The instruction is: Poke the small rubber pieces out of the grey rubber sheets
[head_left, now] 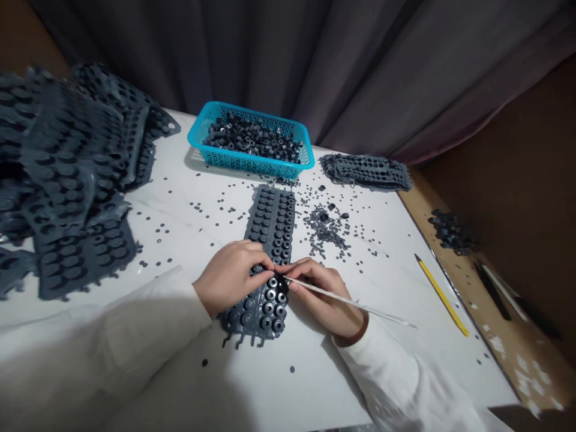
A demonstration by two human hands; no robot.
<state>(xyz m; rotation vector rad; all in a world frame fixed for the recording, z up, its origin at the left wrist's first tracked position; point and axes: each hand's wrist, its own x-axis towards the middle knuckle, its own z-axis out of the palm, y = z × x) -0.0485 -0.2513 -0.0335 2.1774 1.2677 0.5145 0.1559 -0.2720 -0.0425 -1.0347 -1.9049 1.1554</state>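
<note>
A dark rubber sheet [263, 225] with rows of round parts lies lengthwise on the white table. Over its middle, my left hand [236, 273] is closed, thumb and forefinger pinched at a part too small to name. My right hand [326, 294] meets it from the right, its fingers closed on a thin light-coloured stick [351, 300] whose near end points at the left fingertips. The stick's other end reaches out to the right past the wrist. Below the hands, the sheet's right-hand rows show shiny ring-shaped tops.
A blue basket [256, 162] of small black parts stands behind the sheet. Small dark discs [328, 231] are scattered around. Piled rubber sheets [67, 162] cover the left; a folded stack [366, 172] and a yellow cutter [441, 294] lie right.
</note>
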